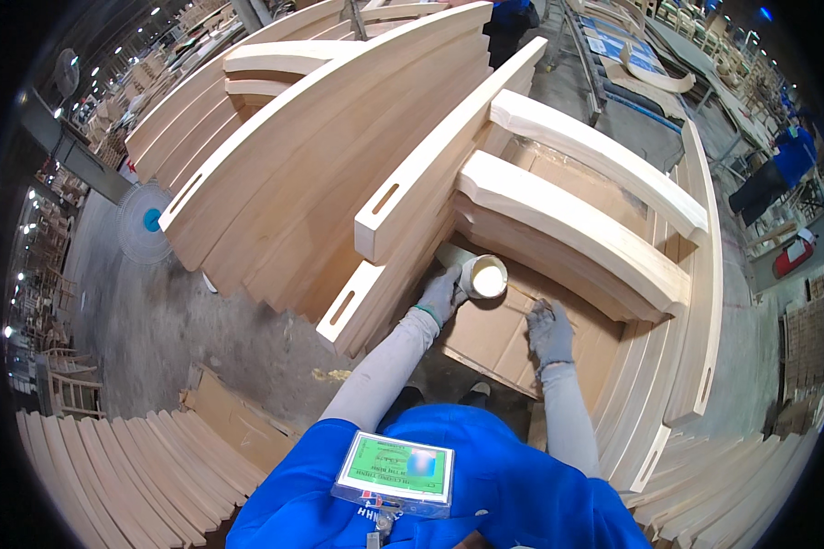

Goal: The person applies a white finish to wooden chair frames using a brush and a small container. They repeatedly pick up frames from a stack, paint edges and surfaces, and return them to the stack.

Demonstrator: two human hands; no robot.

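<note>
My left hand (pixel 441 295), in a grey glove, is closed around a small round pot (pixel 483 277) with a pale, creamy filling. To its right, my gloved right hand (pixel 549 335) has its fingers bent together. A thin, light line shows by its fingertips, but I cannot make out what it grips. Both hands are over a brown cardboard sheet (pixel 485 340), between stacks of bare wooden parts. Just beyond them lie curved wooden rails (pixel 568 224). Left of the pot, a long slotted wooden piece (pixel 352 306) tops a stack.
Tall stacked wooden boards (pixel 320 137) stand on the left, and long slotted pieces (pixel 700 274) line the right side. A round fan (pixel 146 222) is at far left. A person in blue (pixel 783 165) stands at far right. More wooden strips (pixel 128 476) lie low on the left.
</note>
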